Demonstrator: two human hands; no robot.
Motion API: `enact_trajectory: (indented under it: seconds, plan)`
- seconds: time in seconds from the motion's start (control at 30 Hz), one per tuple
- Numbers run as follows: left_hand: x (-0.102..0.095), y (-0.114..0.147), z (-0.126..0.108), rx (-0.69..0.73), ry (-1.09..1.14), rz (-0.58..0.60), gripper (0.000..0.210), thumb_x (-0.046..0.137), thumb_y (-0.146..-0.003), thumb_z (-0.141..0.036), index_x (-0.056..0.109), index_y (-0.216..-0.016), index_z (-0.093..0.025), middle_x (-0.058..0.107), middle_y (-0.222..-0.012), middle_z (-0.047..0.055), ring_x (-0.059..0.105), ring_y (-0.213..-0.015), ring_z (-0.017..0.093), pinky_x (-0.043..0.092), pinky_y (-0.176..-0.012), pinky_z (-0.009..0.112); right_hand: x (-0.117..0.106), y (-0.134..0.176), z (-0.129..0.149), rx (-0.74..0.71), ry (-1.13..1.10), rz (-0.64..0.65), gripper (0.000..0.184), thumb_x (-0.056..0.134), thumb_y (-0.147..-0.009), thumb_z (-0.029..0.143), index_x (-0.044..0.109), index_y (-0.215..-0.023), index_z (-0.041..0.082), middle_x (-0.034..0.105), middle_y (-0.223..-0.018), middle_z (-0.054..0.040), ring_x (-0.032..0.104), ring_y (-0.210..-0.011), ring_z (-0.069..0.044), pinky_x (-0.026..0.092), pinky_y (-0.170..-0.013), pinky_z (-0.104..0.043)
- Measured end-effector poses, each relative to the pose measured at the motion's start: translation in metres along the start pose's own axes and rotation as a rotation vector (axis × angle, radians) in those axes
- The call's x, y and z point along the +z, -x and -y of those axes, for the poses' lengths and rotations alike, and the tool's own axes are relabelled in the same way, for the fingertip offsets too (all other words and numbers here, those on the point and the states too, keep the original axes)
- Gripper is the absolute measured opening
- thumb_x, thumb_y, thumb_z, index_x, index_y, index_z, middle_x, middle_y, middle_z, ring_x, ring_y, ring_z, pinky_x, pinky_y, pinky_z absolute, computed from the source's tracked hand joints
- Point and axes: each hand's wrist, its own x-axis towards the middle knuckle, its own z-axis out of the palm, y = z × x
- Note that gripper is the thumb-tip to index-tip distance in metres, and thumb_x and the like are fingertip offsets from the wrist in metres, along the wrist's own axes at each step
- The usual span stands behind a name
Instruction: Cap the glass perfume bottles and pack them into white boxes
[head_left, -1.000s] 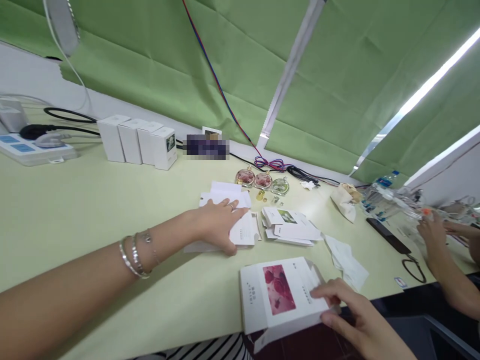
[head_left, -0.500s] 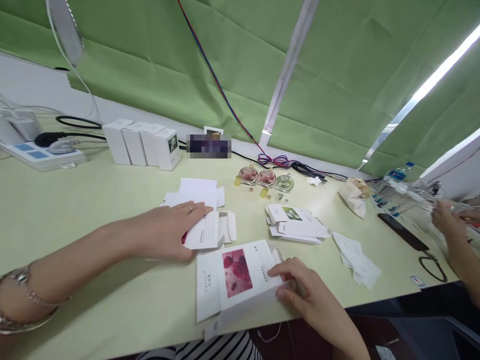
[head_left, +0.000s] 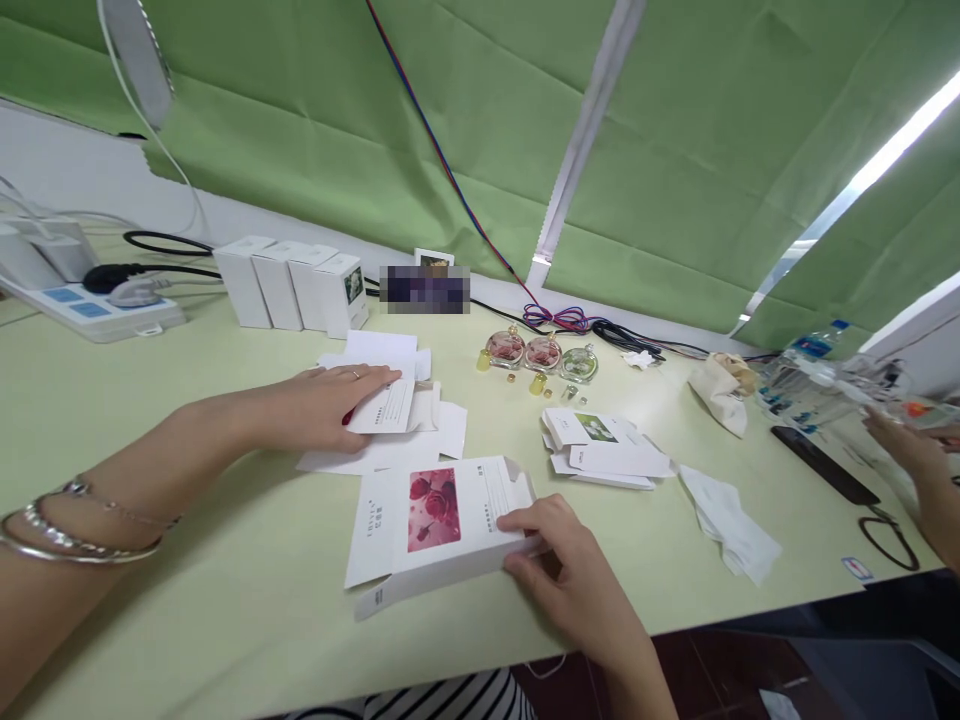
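Head view: near the table [head_left: 247, 620]'s front edge, right hand [head_left: 571, 562] clamps fingers on a rose-printed box [head_left: 435, 510]; left hand [head_left: 304, 410] covers another carton [head_left: 391, 408], grip unclear.

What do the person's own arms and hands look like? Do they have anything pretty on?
No sleeves or gloves show. The left hand wears a slim, shiny ring. Shiny silver bracelets and a thin chain with a round charm circle that wrist. The right hand shows no jewellery.
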Motion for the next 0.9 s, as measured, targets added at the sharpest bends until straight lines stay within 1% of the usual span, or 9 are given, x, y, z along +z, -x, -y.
enact_trajectory:
  seconds: [0.13, 0.27, 0.4, 0.47, 0.57, 0.67, 0.73, 0.8, 0.9]
  plan:
    - [-0.006, 0.007, -0.006, 0.001, -0.016, -0.036, 0.093, 0.052, -0.077, -0.048, 0.020, -0.158, -0.016, 0.024, -0.164, 0.014, 0.024, -0.150, 0.040, 0.022, -0.122, 0.056, 0.001, 0.003, -0.003, 0.033, -0.020, -0.051, 0.029, 0.054, -0.087, 0.011, 0.063, -0.112, 0.022, 0.064, -0.100, -0.0066, 0.057, -0.097, -0.023, 0.049, -0.086, -0.039]
    - [-0.007, 0.036, -0.045, 0.149, 0.014, -0.175, 0.095, 0.051, -0.081, -0.066, 0.010, -0.159, -0.029, 0.011, -0.168, 0.001, 0.013, -0.154, 0.033, 0.013, -0.125, 0.054, 0.003, 0.003, -0.001, 0.049, -0.021, -0.105, 0.025, 0.059, -0.085, 0.013, 0.062, -0.108, 0.022, 0.062, -0.100, -0.0067, 0.058, -0.097, -0.023, 0.051, -0.085, -0.038]
    - [0.019, 0.078, -0.091, 0.192, 0.119, -0.220, 0.120, 0.079, -0.056, -0.065, 0.018, -0.156, -0.040, 0.029, -0.164, -0.001, 0.032, -0.147, 0.039, 0.032, -0.120, 0.055, 0.009, 0.009, 0.008, -0.058, 0.060, -0.062, 0.018, 0.063, -0.083, 0.008, 0.063, -0.094, 0.022, 0.063, -0.093, -0.0064, 0.056, -0.096, -0.024, 0.051, -0.084, -0.038]
    - [0.038, 0.093, -0.099, 0.204, 0.122, -0.166, 0.115, 0.082, -0.057, -0.054, 0.023, -0.155, -0.042, 0.038, -0.160, 0.001, 0.041, -0.142, 0.040, 0.039, -0.115, 0.057, 0.012, 0.014, 0.011, -0.115, 0.057, -0.007, 0.019, 0.067, -0.082, 0.007, 0.064, -0.091, 0.023, 0.064, -0.088, -0.0050, 0.056, -0.093, -0.023, 0.050, -0.085, -0.039]
    - [0.063, 0.109, -0.094, 0.124, 0.132, -0.259, 0.104, 0.073, -0.063, -0.042, 0.023, -0.154, -0.042, 0.053, -0.149, 0.003, 0.053, -0.132, 0.040, 0.042, -0.113, 0.060, 0.012, 0.020, 0.011, -0.147, -0.103, -0.007, 0.017, 0.073, -0.083, 0.019, 0.063, -0.095, 0.025, 0.066, -0.088, -0.0034, 0.057, -0.095, -0.023, 0.052, -0.084, -0.036]
    - [0.078, 0.118, -0.090, 0.112, 0.175, -0.357, 0.101, 0.067, -0.066, -0.041, 0.018, -0.154, -0.044, 0.060, -0.141, 0.003, 0.057, -0.126, 0.039, 0.041, -0.113, 0.062, 0.008, 0.019, 0.008, -0.069, -0.235, -0.035, 0.043, 0.074, -0.083, 0.034, 0.057, -0.121, 0.026, 0.063, -0.122, -0.0083, 0.055, -0.119, -0.026, 0.049, -0.099, -0.041]
    - [0.082, 0.122, -0.093, 0.132, 0.204, -0.358, 0.095, 0.064, -0.071, -0.037, 0.017, -0.153, -0.047, 0.059, -0.142, 0.001, 0.056, -0.128, 0.037, 0.042, -0.113, 0.062, 0.006, 0.014, 0.008, 0.040, -0.194, 0.063, 0.074, 0.080, -0.076, 0.039, 0.045, -0.139, 0.024, 0.048, -0.147, -0.0125, 0.040, -0.140, -0.030, 0.038, -0.114, -0.050]
    - [0.083, 0.126, -0.096, 0.111, 0.241, -0.391, 0.091, 0.062, -0.073, -0.037, 0.018, -0.151, -0.050, 0.054, -0.147, -0.001, 0.050, -0.135, 0.037, 0.043, -0.112, 0.062, 0.005, 0.010, 0.010, 0.124, -0.123, 0.188, 0.094, 0.087, -0.066, 0.039, 0.041, -0.146, 0.022, 0.040, -0.155, -0.0131, 0.027, -0.148, -0.034, 0.029, -0.120, -0.054]
    - [0.082, 0.131, -0.091, 0.060, 0.292, -0.459, 0.085, 0.061, -0.075, -0.049, 0.017, -0.147, -0.060, 0.038, -0.159, -0.009, 0.042, -0.141, 0.039, 0.043, -0.112, 0.063, 0.005, 0.008, 0.014, 0.194, -0.099, 0.197, 0.090, 0.088, -0.066, 0.030, 0.044, -0.145, 0.023, 0.045, -0.152, -0.0117, 0.032, -0.146, -0.032, 0.030, -0.120, -0.052]
